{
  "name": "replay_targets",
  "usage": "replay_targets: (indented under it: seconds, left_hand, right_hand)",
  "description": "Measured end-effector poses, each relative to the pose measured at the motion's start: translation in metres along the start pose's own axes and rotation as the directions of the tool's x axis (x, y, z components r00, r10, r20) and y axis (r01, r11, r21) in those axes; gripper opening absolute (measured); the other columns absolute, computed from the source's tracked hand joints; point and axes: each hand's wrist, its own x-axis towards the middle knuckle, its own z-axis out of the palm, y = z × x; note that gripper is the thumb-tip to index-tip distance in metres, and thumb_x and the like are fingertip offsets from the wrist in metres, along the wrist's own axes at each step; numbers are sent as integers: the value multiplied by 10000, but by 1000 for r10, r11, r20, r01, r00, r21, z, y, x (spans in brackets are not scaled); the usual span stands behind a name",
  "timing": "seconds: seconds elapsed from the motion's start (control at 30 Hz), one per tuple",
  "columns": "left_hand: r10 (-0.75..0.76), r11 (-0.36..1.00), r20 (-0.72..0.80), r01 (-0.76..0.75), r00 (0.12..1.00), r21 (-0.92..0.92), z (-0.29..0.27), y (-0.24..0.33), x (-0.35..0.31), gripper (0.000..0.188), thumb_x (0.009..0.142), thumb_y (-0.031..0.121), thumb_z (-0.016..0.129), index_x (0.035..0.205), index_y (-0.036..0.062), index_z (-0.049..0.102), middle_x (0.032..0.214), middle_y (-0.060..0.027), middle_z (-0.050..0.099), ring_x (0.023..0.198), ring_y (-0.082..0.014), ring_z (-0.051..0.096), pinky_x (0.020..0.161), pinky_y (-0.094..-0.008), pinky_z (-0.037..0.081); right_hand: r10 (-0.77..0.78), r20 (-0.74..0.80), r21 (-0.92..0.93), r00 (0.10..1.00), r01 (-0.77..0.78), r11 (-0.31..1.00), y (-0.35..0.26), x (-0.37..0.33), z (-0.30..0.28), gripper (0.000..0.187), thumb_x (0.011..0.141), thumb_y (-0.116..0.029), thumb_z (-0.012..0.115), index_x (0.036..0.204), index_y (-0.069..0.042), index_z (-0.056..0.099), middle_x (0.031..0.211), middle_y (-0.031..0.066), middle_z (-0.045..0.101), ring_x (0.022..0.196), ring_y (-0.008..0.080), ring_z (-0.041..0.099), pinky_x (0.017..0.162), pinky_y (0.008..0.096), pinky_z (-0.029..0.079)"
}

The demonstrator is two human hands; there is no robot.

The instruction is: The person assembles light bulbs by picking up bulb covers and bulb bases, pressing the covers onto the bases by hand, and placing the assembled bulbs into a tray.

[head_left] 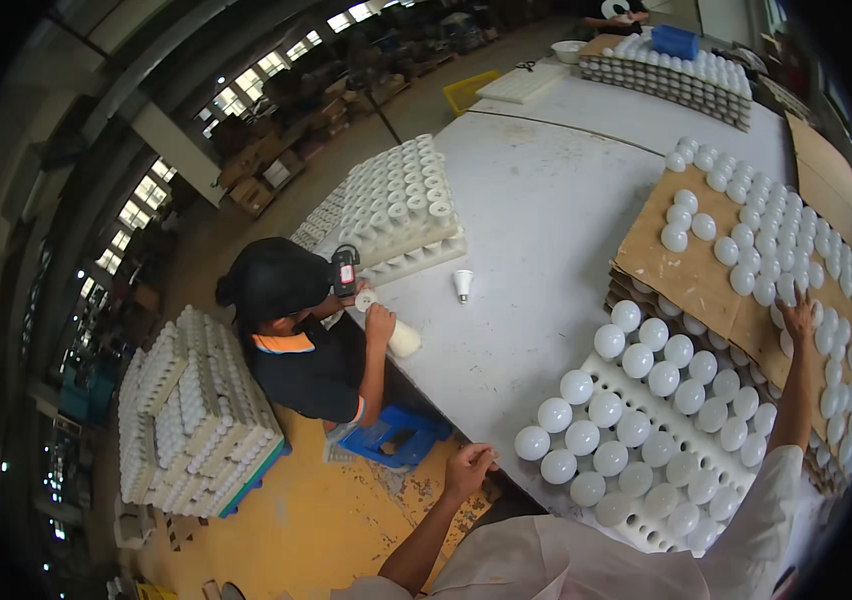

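Note:
My left hand (469,469) is held at the table's near edge with its fingers curled together. If it holds anything, that is too small to make out. Stretched out to the right, my right hand (798,316) has its fingers spread over the white bulb globes (764,243) standing in rows on a brown cardboard sheet (668,262). It touches or nearly touches globes there, and none is clearly in its grip. Between my arms, a white holed tray (716,459) carries rows of similar globes (609,459).
Across the table (516,215), a co-worker (296,320) handles a round white part beside a black tool (345,268). A lone bulb (463,286) stands mid-table. Stacked trays (401,215) are behind it. A blue stool (396,438) and a tall pallet stack (196,410) stand left.

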Motion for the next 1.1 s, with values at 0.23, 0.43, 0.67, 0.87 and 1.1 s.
replay_targets:
  seconds: [0.23,0.43,0.67,0.87,1.1]
  left_hand:
    - [-171,985,-127,168,977,-34,-12,-15,-27,242,909,132,600,1051,-63,617,943,-131,703,728,-141,678,609,-247,538]
    - [-153,988,-40,153,987,13,-3,-16,16,225,897,114,603,1040,-59,623,943,-144,702,724,-149,677,626,-251,541]
    - [114,935,-56,-88,992,343,-3,-10,124,258,858,111,625,1088,-5,623,1031,-168,682,904,-230,677,741,-319,542]
    - [190,678,-110,-49,976,733,-60,-55,257,578,792,-6,570,1342,68,410,1389,-176,435,1248,-325,461,991,-390,435]
    - [114,409,189,-220,975,885,-45,-43,341,711,786,-13,589,1413,118,279,1547,-130,187,1392,-363,254,1049,-443,386]
  right_hand:
    - [-90,113,-54,990,97,994,-35,-10,-15,533,730,-371,681,1213,-159,604,1397,203,436,1342,408,318,1112,521,230]
    - [-295,98,74,951,288,955,-63,-75,-59,493,624,-232,719,1101,-136,639,1364,161,473,1325,399,343,1109,511,254]
    - [-415,-30,-85,909,411,907,-57,-104,-62,562,609,-220,759,1124,-65,595,1167,137,599,1269,339,423,1137,502,186]
    - [-50,-412,378,910,221,899,-85,-151,-82,497,852,-322,643,1234,-21,542,1096,123,620,1089,278,545,918,397,418]
    - [271,402,889,875,-301,-344,-75,-307,-60,529,963,-438,445,1380,-114,423,1261,62,560,1005,101,567,560,197,432]
